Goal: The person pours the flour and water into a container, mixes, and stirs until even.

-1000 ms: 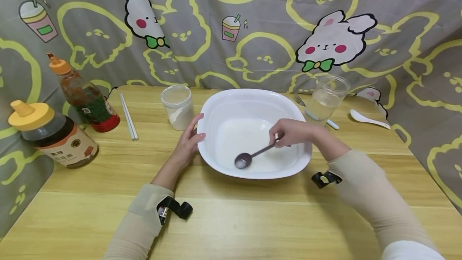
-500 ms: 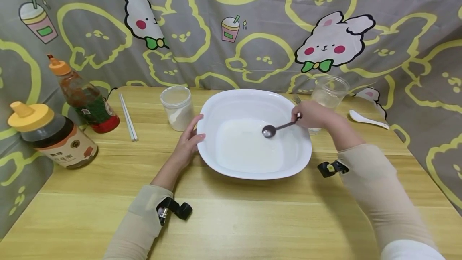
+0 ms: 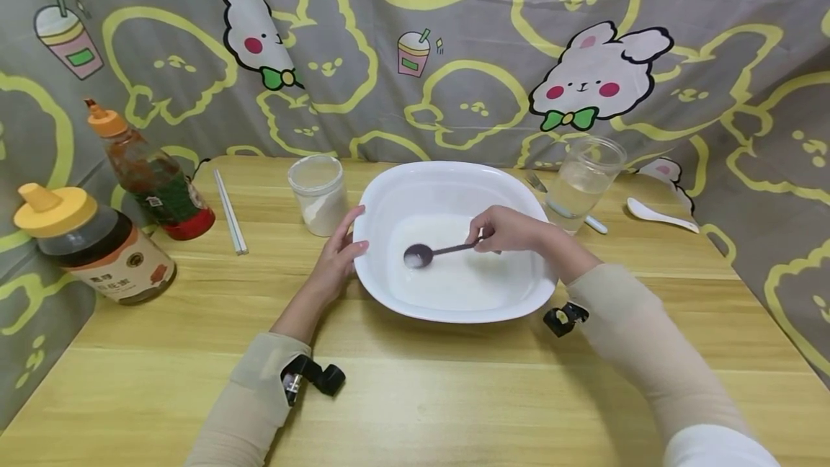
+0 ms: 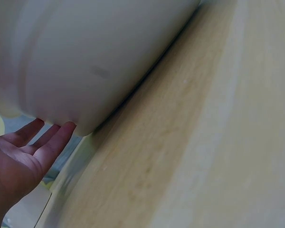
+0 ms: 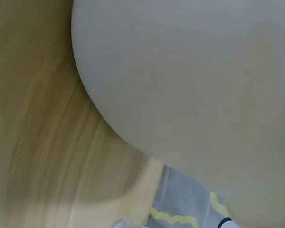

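Note:
A white oval basin stands on the wooden table with a pool of milky white liquid inside. My left hand holds its left rim, thumb over the edge; in the left wrist view my fingers touch the basin's outer wall from below. Over the basin my right hand pinches the handle of a dark measuring spoon. The spoon's round bowl is at the liquid, left of the middle, with something whitish in it. The right wrist view shows only the basin's outer wall, table and curtain, no hand.
Behind the basin's left side stands a jar of white powder. Farther left are chopsticks, a red sauce bottle and a dark syrup bottle. Rightward sit a jar of clear liquid, a fork and a white spoon.
My right hand swings the spoon up and right toward the basin's far right side, then back left across the liquid. My left hand stays on the rim.

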### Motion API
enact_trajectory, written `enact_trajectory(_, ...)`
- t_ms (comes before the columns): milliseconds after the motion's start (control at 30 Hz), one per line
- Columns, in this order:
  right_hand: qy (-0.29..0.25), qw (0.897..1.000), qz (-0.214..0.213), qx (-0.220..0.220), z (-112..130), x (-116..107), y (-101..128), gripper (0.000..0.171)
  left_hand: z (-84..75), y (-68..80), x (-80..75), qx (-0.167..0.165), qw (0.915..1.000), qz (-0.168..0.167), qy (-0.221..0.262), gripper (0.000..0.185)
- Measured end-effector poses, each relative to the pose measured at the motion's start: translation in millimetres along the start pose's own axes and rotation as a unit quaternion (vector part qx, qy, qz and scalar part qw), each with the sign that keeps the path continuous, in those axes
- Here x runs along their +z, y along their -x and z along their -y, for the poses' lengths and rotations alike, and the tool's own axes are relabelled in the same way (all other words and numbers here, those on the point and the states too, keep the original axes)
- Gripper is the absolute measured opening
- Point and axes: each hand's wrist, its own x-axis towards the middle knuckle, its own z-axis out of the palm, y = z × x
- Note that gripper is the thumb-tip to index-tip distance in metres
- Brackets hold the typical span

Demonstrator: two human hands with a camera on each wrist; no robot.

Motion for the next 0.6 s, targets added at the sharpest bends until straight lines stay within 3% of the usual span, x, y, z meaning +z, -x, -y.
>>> enact_trajectory(133, 0.006, 0.999, 0.052, -0.014, 0.7, -4.3, 15.9, 0.01, 0.4, -0.2, 0.4, -0.001, 1.0, -0.001, 0.003, 0.06)
enact_trajectory(267, 0.035, 0.997, 0.073, -0.014, 2.2, -17.4, 37.3, 0.011, 0.7, -0.7, 0.5, -0.001, 1.0, -0.003, -0.001, 0.06)
enact_trajectory(433, 0.125, 0.991, 0.044, 0.027, 8.7, -39.4, 58.1, 0.016, 0.8, -0.9, 0.5, 0.0, 1.0, -0.005, -0.004, 0.059)
enact_trajectory(600, 0.205, 0.975, -0.031, 0.074, 5.0, -54.2, 57.3, 0.016, 1.2, -1.0, 0.9, 0.001, 1.0, -0.006, 0.0, 0.059)
